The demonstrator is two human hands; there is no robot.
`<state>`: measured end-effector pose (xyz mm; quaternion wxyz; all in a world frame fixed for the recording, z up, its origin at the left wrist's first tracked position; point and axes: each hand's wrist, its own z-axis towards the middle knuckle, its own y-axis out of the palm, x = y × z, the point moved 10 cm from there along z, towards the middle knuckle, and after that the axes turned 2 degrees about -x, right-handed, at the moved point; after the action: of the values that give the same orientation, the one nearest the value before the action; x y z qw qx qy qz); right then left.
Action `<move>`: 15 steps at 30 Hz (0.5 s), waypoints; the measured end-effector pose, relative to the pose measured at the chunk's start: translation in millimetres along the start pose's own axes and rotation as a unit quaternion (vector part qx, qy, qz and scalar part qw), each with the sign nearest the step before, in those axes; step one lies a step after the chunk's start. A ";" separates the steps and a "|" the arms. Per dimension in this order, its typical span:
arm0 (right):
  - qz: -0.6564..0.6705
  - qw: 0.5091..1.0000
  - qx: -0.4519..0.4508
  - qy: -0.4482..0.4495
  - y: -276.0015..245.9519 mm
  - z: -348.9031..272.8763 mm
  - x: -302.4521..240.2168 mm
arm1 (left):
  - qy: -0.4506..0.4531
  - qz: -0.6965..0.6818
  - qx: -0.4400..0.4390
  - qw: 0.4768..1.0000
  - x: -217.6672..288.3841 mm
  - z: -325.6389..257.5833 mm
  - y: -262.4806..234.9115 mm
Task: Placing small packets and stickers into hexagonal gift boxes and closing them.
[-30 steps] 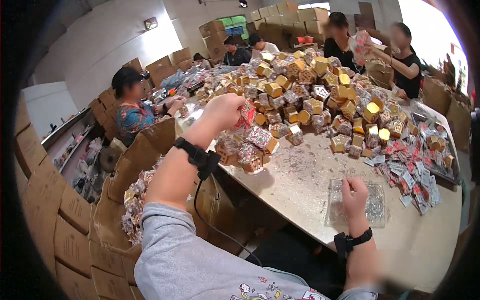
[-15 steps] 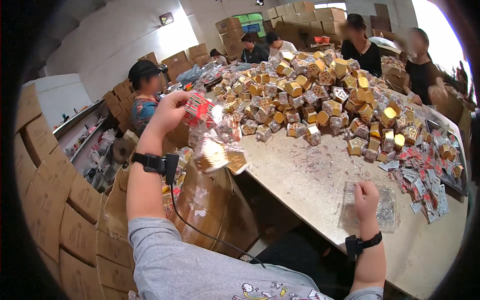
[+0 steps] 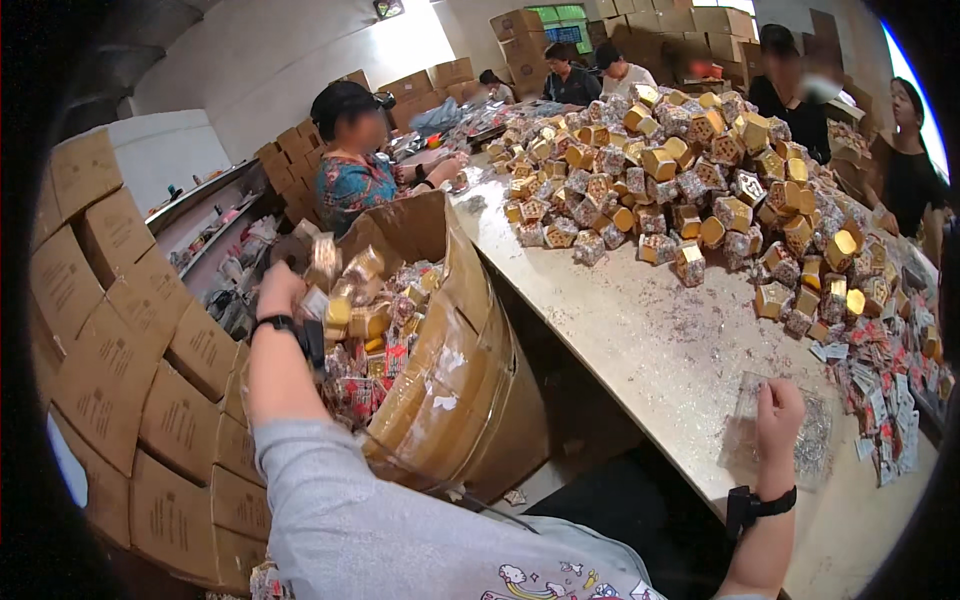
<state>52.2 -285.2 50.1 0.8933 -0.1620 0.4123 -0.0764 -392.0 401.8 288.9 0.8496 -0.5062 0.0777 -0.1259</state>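
My left hand (image 3: 281,290) is over the tall open cardboard carton (image 3: 490,375) at the left, its fingers partly hidden and blurred. Just beside it are blurred, gold-based glittery ornaments (image 3: 325,257); whether the fingers still hold them I cannot tell. More gold ornaments and red-printed cards (image 3: 357,392) fill the carton. My right hand (image 3: 780,412) is closed, thumb against the curled fingers, above a clear, glitter-strewn plastic sheet (image 3: 742,440) on the table. Anything inside that grip is too small or hidden to name.
A big heap of gold, glitter-covered ornaments (image 3: 655,165) covers the far table (image 3: 640,330). Small cards and packets (image 3: 880,400) lie at the right. Stacked cartons (image 3: 130,350) line the left. A person in a patterned shirt (image 3: 350,190) works beyond my carton; others sit around the heap.
My left hand has swung left and down from the table edge to the carton, carrying the cluster of ornaments with the red card. The view has shifted; my right hand stays at the sheet.
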 end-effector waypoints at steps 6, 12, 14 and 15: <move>-0.029 0.999 -0.044 0.002 8.4 1.3 -0.3 | 0.044 -0.071 -0.381 0.921 45.8 -92.2 86.0; -0.215 0.957 -0.176 0.078 8.4 4.1 -6.9 | 0.300 -0.146 -0.098 0.937 199.7 -190.2 -58.6; -0.295 0.930 -0.185 0.118 -19.1 0.7 13.6 | 0.435 -0.239 -0.091 0.863 272.0 -245.3 -76.9; -0.330 0.915 -0.191 0.130 -26.0 -0.7 23.3 | 0.471 -0.275 -0.119 0.830 284.9 -270.2 -73.1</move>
<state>66.6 -315.9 42.2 0.7077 -0.4451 0.4548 -0.3069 -199.5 58.0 223.4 0.5735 -0.4837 0.3404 -0.5668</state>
